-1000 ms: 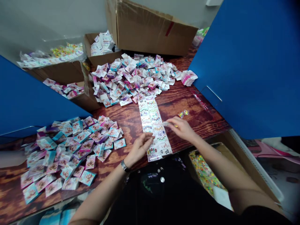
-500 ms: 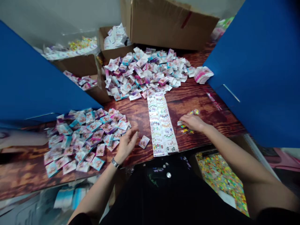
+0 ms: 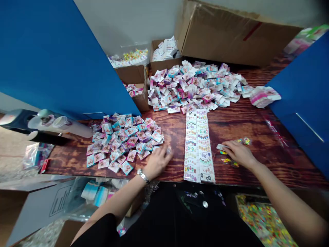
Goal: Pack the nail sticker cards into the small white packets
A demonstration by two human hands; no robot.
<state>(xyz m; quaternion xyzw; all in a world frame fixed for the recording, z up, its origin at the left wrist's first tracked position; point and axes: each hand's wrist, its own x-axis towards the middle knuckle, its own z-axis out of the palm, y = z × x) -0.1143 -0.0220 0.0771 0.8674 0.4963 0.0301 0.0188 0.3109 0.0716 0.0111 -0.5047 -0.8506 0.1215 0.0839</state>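
Note:
My left hand (image 3: 158, 161), with a metal watch at the wrist, is over the right edge of a heap of small closed boxes (image 3: 123, 137). Its fingers are curled around a small box (image 3: 169, 150), mostly hidden and blurred. Right of it lie two long printed sheets (image 3: 199, 147) with rows of coloured ovals. My right hand (image 3: 235, 151) rests on the table, fingertips pinching a small white folded paper (image 3: 221, 147). Beside and under that hand are several small yellow packets (image 3: 226, 160).
A larger heap of open boxes (image 3: 195, 85) spreads at the back, before a big carton (image 3: 239, 37). Blue panels (image 3: 64, 61) flank the table. Bottles (image 3: 61, 125) stand at the left. A bin of colourful packets (image 3: 264, 219) sits below the right edge.
The view has swung left. My left hand, open before, has come down onto the single box lying beside the heap and closed around it. My right hand stays by the yellow packets.

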